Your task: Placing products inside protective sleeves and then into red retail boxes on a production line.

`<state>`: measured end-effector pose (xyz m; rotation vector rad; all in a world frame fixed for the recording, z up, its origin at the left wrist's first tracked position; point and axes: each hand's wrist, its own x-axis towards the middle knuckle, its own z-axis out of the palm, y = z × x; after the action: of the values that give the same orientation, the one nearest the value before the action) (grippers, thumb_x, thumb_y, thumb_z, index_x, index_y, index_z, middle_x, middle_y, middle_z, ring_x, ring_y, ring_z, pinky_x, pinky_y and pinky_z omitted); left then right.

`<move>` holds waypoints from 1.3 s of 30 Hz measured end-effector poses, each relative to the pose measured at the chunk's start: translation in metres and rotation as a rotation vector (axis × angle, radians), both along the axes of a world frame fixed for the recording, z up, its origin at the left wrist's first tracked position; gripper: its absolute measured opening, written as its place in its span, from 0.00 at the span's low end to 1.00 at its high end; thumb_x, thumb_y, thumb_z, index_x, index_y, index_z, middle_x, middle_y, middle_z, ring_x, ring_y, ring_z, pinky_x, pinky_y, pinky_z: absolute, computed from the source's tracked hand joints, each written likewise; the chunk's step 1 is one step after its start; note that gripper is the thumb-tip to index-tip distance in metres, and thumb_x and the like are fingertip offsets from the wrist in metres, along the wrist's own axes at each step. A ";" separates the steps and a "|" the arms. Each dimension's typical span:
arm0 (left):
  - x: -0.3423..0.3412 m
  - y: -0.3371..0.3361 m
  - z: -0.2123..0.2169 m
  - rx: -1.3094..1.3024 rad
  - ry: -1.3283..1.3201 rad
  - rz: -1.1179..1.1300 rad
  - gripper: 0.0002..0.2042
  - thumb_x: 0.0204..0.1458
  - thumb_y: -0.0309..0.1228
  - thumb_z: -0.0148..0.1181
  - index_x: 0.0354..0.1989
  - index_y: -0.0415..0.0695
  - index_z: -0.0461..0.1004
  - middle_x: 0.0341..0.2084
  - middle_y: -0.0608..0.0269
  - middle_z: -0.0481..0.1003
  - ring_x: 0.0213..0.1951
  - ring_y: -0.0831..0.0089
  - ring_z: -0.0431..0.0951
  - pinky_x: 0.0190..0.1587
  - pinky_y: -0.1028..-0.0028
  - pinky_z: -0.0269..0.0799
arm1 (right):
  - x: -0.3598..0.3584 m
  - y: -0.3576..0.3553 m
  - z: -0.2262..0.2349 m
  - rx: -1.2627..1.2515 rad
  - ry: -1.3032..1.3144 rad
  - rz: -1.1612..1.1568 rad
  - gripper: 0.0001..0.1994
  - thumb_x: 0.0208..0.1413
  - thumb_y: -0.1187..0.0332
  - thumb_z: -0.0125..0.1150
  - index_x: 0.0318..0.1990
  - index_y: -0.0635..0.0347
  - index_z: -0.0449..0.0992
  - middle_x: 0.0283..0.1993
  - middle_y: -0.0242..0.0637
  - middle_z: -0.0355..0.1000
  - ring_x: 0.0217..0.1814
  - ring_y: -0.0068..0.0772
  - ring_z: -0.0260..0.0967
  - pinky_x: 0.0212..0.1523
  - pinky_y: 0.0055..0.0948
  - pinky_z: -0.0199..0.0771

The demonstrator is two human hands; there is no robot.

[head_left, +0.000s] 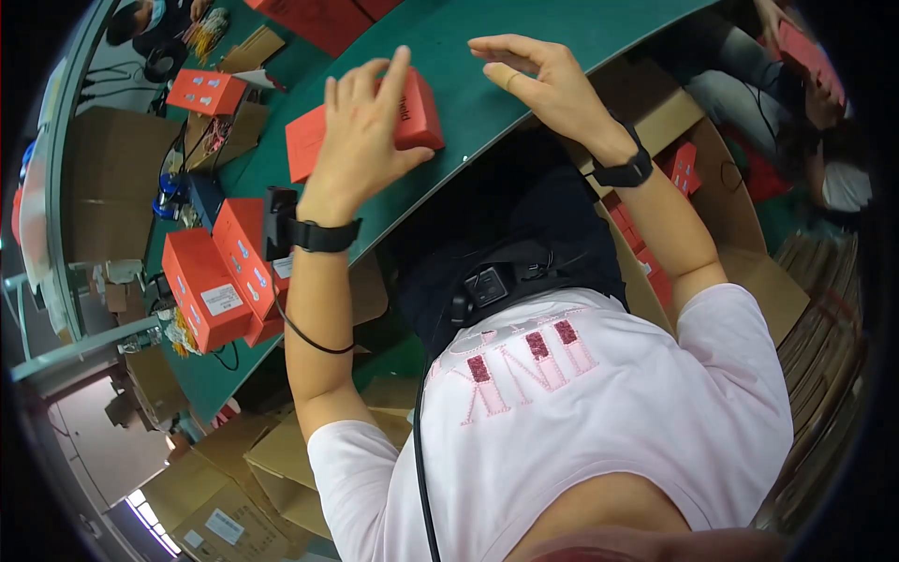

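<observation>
A red box (423, 105) with dark lettering lies on the green table. Over it passes my left hand (363, 131), fingers stretched out and thumb apart, hiding the box's middle. Whether the palm touches the box I cannot tell. To the right, near the table's front edge, my right hand (545, 86) is raised with nothing in it; its fingers are extended and the thumb stands apart. A ring is on one finger, and both wrists wear black bands.
Red boxes (208, 298) are stacked at the table's left. Behind them another red box (206, 92) rests by an open carton (234, 131) with cables. An open carton (721, 178) holding red boxes stands right of me. Another person (749, 103) sits at far right.
</observation>
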<state>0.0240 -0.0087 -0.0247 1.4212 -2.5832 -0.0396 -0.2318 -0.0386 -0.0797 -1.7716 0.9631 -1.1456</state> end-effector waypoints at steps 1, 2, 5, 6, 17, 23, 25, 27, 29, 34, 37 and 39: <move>0.005 -0.007 -0.004 -0.107 -0.063 -0.007 0.57 0.31 0.41 0.82 0.74 0.44 0.55 0.69 0.52 0.60 0.69 0.48 0.59 0.71 0.41 0.49 | -0.006 0.006 0.000 0.080 -0.072 -0.001 0.18 0.64 0.70 0.60 0.60 0.64 0.77 0.56 0.41 0.79 0.57 0.32 0.77 0.60 0.30 0.74; 0.007 -0.011 -0.002 -0.063 -0.086 0.009 0.57 0.31 0.42 0.82 0.74 0.45 0.56 0.69 0.52 0.62 0.69 0.49 0.60 0.71 0.43 0.50 | -0.011 0.013 0.002 0.090 -0.082 -0.011 0.18 0.64 0.70 0.60 0.60 0.64 0.77 0.56 0.41 0.79 0.57 0.32 0.77 0.60 0.30 0.74; 0.007 -0.021 0.002 0.107 -0.030 -0.055 0.52 0.33 0.40 0.81 0.71 0.45 0.61 0.61 0.53 0.70 0.65 0.50 0.65 0.69 0.50 0.55 | -0.017 0.024 -0.002 0.286 -0.084 0.138 0.22 0.63 0.68 0.64 0.63 0.65 0.74 0.57 0.42 0.77 0.55 0.28 0.76 0.58 0.29 0.75; 0.001 -0.019 0.000 0.098 0.070 -0.062 0.48 0.32 0.40 0.80 0.67 0.44 0.65 0.56 0.55 0.72 0.61 0.51 0.69 0.66 0.52 0.58 | -0.016 0.025 -0.004 0.296 -0.093 0.129 0.22 0.63 0.68 0.64 0.63 0.65 0.74 0.57 0.42 0.77 0.55 0.28 0.76 0.58 0.29 0.75; -0.044 0.036 -0.004 -0.073 0.205 -0.035 0.37 0.35 0.37 0.78 0.59 0.44 0.71 0.49 0.59 0.76 0.50 0.57 0.73 0.57 0.59 0.63 | 0.010 0.041 -0.006 0.360 -0.164 0.129 0.33 0.52 0.54 0.73 0.56 0.77 0.76 0.48 0.53 0.80 0.46 0.37 0.78 0.51 0.31 0.77; -0.044 0.040 -0.004 -0.051 0.211 -0.015 0.40 0.33 0.35 0.80 0.60 0.45 0.71 0.51 0.59 0.75 0.51 0.57 0.72 0.57 0.59 0.64 | 0.008 0.049 0.017 0.318 0.113 0.263 0.37 0.54 0.59 0.74 0.65 0.75 0.68 0.57 0.51 0.76 0.54 0.37 0.78 0.52 0.30 0.79; -0.040 0.041 0.002 -0.030 0.235 0.009 0.42 0.30 0.34 0.83 0.61 0.45 0.70 0.52 0.60 0.75 0.53 0.56 0.72 0.58 0.60 0.65 | -0.004 0.036 0.019 0.573 -0.084 0.367 0.36 0.55 0.57 0.73 0.66 0.74 0.68 0.56 0.47 0.76 0.52 0.34 0.78 0.50 0.28 0.80; -0.042 0.043 0.003 -0.025 0.246 -0.009 0.42 0.30 0.34 0.83 0.60 0.45 0.70 0.52 0.60 0.75 0.53 0.56 0.72 0.58 0.60 0.65 | -0.005 0.037 0.017 0.685 -0.217 0.296 0.35 0.56 0.56 0.72 0.65 0.73 0.70 0.55 0.43 0.77 0.48 0.27 0.76 0.45 0.24 0.79; -0.042 0.045 0.003 -0.019 0.253 -0.024 0.42 0.30 0.34 0.83 0.60 0.45 0.70 0.52 0.60 0.75 0.53 0.56 0.72 0.58 0.59 0.65 | 0.001 0.034 0.011 0.532 -0.045 0.193 0.37 0.55 0.55 0.73 0.65 0.74 0.70 0.54 0.45 0.76 0.46 0.24 0.74 0.43 0.23 0.79; -0.042 0.049 0.001 -0.008 0.205 -0.016 0.42 0.30 0.33 0.83 0.59 0.45 0.70 0.52 0.60 0.75 0.52 0.56 0.72 0.58 0.59 0.66 | -0.002 0.036 0.026 0.523 0.036 0.256 0.41 0.51 0.52 0.74 0.65 0.76 0.68 0.53 0.52 0.75 0.46 0.28 0.76 0.40 0.25 0.81; -0.041 0.049 0.000 -0.017 0.206 -0.068 0.37 0.35 0.32 0.78 0.59 0.45 0.71 0.51 0.61 0.75 0.50 0.57 0.72 0.56 0.59 0.64 | -0.002 0.037 0.023 0.537 0.089 0.303 0.43 0.50 0.51 0.73 0.65 0.77 0.67 0.52 0.54 0.75 0.44 0.31 0.76 0.38 0.27 0.82; -0.042 0.050 0.004 -0.003 0.214 -0.100 0.38 0.35 0.32 0.78 0.60 0.45 0.70 0.53 0.60 0.75 0.50 0.56 0.72 0.56 0.59 0.64 | -0.001 0.039 0.023 0.543 0.083 0.313 0.43 0.51 0.50 0.73 0.66 0.77 0.67 0.51 0.54 0.75 0.43 0.32 0.76 0.37 0.27 0.83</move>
<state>-0.0180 0.0411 -0.0206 1.2124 -2.4739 -0.1911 -0.2328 0.0002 -0.0572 -1.4616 0.8986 -0.5486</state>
